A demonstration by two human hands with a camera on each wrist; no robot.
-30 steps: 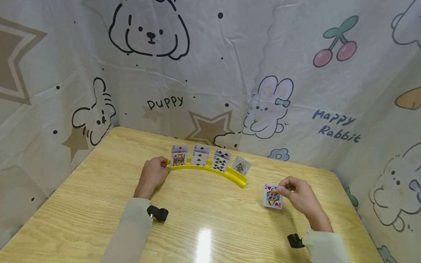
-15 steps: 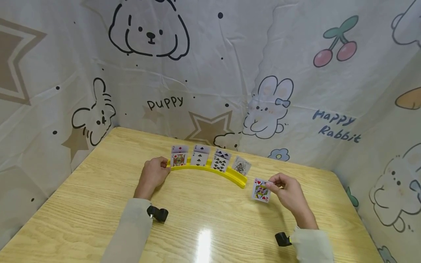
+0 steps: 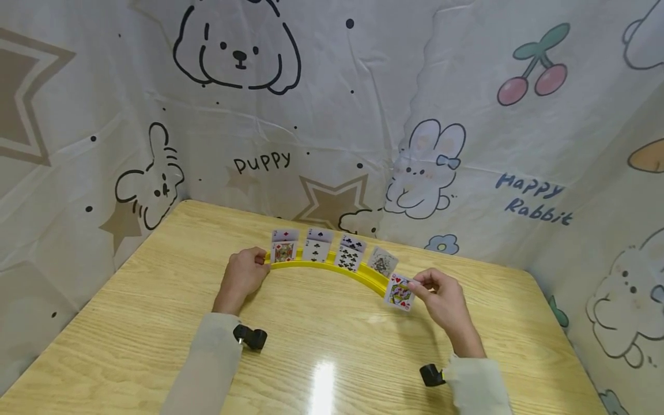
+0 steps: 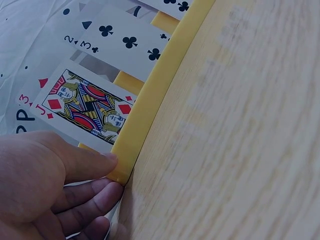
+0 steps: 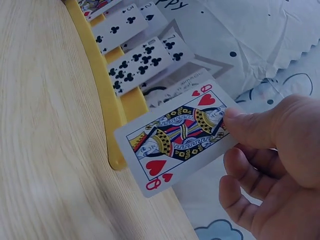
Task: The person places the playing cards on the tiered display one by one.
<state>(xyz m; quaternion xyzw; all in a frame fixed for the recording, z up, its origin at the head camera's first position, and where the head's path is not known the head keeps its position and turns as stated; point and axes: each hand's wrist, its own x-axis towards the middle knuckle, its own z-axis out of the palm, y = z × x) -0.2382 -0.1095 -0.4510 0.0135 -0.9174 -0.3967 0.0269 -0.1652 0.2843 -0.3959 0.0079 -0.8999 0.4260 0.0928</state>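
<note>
My right hand [image 3: 443, 300] pinches a queen of hearts playing card [image 5: 177, 137] by its upper right edge, thumb on the face. In the head view the card overlaps the right end of a curved yellow card holder [image 3: 321, 265]. My left hand [image 3: 244, 276] grips the holder's left end, thumb on top and fingers below, as the left wrist view shows. Standing in the holder are a jack of diamonds [image 4: 87, 107] before a 3 of diamonds [image 3: 285, 234], a 3 of clubs [image 3: 314, 250] before a 2 of spades [image 3: 319, 234], a many-pipped club card [image 3: 349, 258] before another club card, and a grey-patterned card [image 3: 382, 262].
The holder stands on a light wooden table [image 3: 321, 328] toward its back edge. A printed cloth [image 3: 321, 115] with cartoon animals hangs behind and at both sides. Each sleeve carries a black wrist camera [image 3: 251, 337].
My right hand has moved left with the queen of hearts, from right of the holder to over its right end. My left hand keeps its grip on the left end.
</note>
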